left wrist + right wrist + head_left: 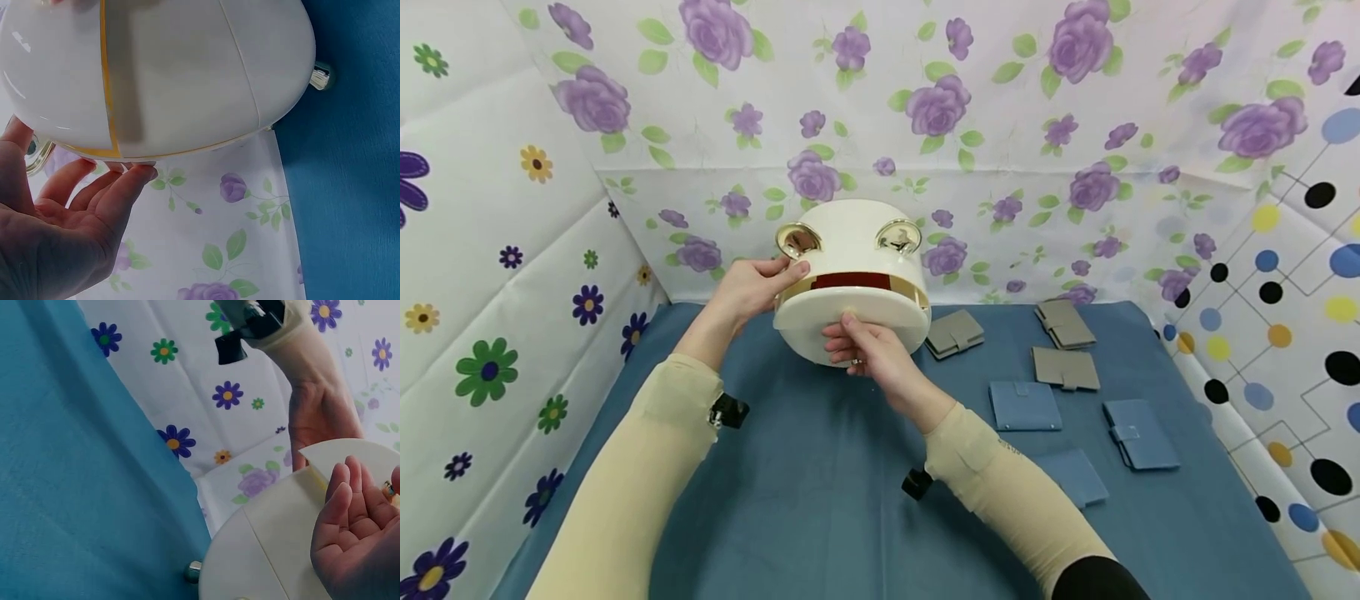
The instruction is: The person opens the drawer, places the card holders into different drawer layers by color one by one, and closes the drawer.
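A rounded white box (pixel 852 225) with gold trim and two shiny gold rounded fittings stands at the far side of the table, a dark red interior showing through its opening. Its white flap (pixel 805 310) is swung partly out toward me. My left hand (pixel 747 292) grips the box's left side below the left fitting, thumb on top; in the left wrist view its fingertips (pixel 145 174) touch the box's edge. My right hand (pixel 880 354) pinches the flap's front edge, thumb on top and fingers curled beneath. A small gold piece (pixel 389 489) shows beside its thumb.
Right of the box lie three grey-brown wallets (pixel 955 333) and three blue wallets (pixel 1025 407), one partly behind my right forearm. A blue cloth (pixel 820 500) covers the table. Flowered and dotted sheets (pixel 1015 150) hang close on the left, back and right.
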`<state>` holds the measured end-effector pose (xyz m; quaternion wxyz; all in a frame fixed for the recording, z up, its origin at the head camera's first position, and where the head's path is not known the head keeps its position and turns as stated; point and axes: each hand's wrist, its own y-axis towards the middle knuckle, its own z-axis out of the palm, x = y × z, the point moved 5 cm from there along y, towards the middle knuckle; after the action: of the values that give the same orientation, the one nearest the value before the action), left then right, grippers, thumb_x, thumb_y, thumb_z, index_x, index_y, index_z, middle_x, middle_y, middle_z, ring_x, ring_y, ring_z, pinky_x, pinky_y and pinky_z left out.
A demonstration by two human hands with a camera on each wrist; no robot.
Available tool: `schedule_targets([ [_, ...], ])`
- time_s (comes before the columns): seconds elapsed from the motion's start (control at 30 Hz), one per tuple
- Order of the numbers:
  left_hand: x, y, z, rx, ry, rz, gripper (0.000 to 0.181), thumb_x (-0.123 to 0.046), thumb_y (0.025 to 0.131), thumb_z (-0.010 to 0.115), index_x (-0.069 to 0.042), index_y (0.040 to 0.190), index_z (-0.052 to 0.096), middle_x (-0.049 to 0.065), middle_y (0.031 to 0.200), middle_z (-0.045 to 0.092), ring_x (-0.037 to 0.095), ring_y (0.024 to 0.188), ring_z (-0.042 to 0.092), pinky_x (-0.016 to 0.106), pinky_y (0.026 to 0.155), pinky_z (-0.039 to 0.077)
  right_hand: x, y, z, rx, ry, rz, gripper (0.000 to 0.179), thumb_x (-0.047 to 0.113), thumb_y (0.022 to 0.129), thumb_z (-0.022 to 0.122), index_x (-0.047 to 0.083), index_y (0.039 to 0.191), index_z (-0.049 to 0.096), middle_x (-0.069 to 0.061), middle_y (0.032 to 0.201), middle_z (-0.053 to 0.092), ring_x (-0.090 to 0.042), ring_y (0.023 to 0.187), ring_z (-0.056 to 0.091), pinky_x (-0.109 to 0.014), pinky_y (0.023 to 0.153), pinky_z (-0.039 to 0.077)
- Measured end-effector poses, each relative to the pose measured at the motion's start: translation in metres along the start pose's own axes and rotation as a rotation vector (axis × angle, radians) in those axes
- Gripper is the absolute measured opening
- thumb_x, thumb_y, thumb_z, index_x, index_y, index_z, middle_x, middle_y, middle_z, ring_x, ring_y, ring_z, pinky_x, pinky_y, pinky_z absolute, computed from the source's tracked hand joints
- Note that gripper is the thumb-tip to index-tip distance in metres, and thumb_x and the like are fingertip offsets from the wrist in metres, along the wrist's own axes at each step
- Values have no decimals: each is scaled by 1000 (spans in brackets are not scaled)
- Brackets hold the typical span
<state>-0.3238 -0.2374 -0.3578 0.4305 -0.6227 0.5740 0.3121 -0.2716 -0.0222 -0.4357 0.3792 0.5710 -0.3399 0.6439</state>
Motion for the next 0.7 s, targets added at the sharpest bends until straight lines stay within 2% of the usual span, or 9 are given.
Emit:
schedule_targets([
  [0.2,-4,2,0,13,-51,19,96,-67,93,74,-9,163,44,3,171,38,29,156,37,49,116,49,7,13,-10,-66,26,23,63,60,111,50,6,133,74,-1,109,75,-15,98,70,-39,84,52],
  [0.3,-6,1,1,16,-60,20,92,-64,95,75,-8,163,44,2,171,38,29,156,36,49,116,48,9,18,-12,-88,42,33,59,57,111,50,8,131,75,0,108,75,-14,96,70,-38,83,51],
  [0.5,-6,1,1,24,-63,14,88,-59,97,74,-9,163,44,3,172,36,29,157,34,50,117,47,9,20,-11,-90,53,38,57,54,113,49,7,132,75,2,106,75,-12,94,70,-33,79,51],
  [0.7,-2,0,0,24,-51,3,87,-59,97,75,-10,163,45,5,172,36,30,157,34,52,117,48,7,20,-8,-85,49,51,58,55,113,48,7,132,75,1,106,75,-12,92,70,-35,80,51],
])
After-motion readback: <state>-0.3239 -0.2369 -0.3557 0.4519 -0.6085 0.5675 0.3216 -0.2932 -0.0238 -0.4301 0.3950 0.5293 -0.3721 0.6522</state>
